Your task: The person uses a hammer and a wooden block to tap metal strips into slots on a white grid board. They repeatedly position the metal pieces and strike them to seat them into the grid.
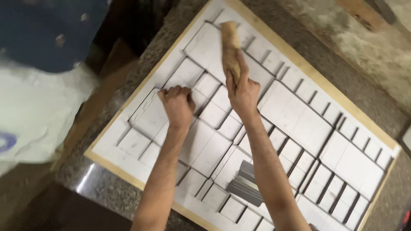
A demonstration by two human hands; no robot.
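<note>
Fingers of my right hand [244,92] are clenched around a wooden handle [231,47], held over the white die board [299,115] on the speckled surface [107,188]. My left hand [177,105] presses the board, fingers curled into a fist.

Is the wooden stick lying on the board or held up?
Held up: the right hand grips the wooden stick above the white board.

Wooden tool [231,49]: short, tan, rounded block, standing nearly upright over the board's upper middle, lower end being gripped. Die board [299,111]: large flat white panel edged in pale wood, lying tilted on a granite top, carrying dark slots outlining many rectangular cells.
</note>
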